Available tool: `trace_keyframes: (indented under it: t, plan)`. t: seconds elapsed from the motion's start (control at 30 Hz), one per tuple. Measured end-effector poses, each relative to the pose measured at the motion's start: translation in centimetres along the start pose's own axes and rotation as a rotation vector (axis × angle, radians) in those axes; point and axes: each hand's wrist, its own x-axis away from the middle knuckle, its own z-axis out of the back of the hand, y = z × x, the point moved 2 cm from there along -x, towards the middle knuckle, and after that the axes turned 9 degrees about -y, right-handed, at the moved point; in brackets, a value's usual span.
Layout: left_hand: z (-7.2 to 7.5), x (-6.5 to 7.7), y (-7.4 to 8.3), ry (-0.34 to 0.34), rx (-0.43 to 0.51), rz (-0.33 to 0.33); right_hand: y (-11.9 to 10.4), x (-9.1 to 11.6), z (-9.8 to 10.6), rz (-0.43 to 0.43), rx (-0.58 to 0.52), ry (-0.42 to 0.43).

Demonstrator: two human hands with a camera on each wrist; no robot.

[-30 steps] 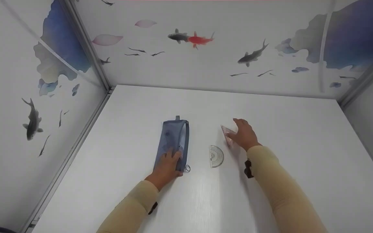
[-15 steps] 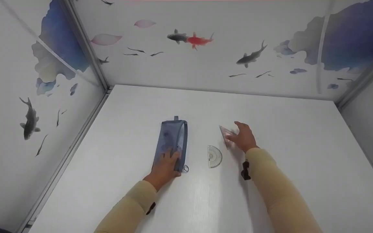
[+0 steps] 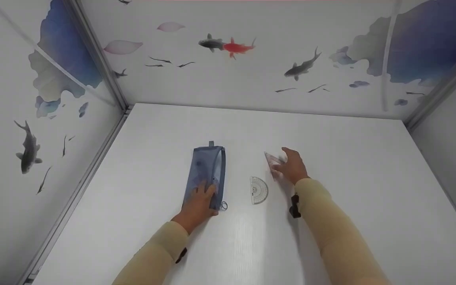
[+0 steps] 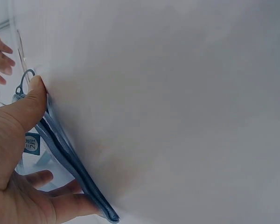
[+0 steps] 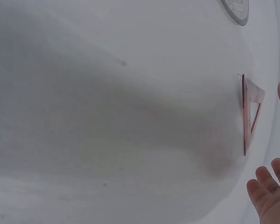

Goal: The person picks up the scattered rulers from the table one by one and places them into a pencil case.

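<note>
In the head view, a blue zippered pencil case [image 3: 208, 162] lies lengthwise on the white table. My left hand [image 3: 196, 202] rests on its near end, fingers spread over the top and thumb by the near right corner. A zip pull ring [image 3: 224, 205] pokes out beside that corner. The left wrist view shows the case's edge [image 4: 67, 156] between thumb and fingers. My right hand [image 3: 293, 165] hovers at a pink set square [image 3: 268, 160], thumb and fingers apart. In the right wrist view the set square [image 5: 246, 116] appears separate from the fingers [image 5: 259, 191].
A clear protractor [image 3: 261, 190] lies between the pencil case and the set square. White table surface [image 3: 244, 245] surrounds these things. Panels with painted fish, such as the back wall [image 3: 251, 87], stand at the table's back and sides.
The head view has shifted a little, so everything appears slightly further left. Relative to the pencil case, protractor and set square, both hands stay about where they were.
</note>
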Motion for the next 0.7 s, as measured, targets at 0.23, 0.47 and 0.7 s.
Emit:
trace_keyframes:
  t: [0.23,0.47,0.7]
  plan:
    - [-0.01,0.07,0.03,0.005,-0.01,-0.01,0.29,-0.28,-0.12,0.015,-0.028,0.005]
    - [0.02,0.0,0.01,0.004,-0.011,-0.014,0.2,-0.58,-0.48,-0.031,-0.023,0.005]
    - [0.0,-0.13,-0.07,0.006,-0.029,-0.007,0.21,-0.85,-0.71,-0.05,-0.014,-0.006]
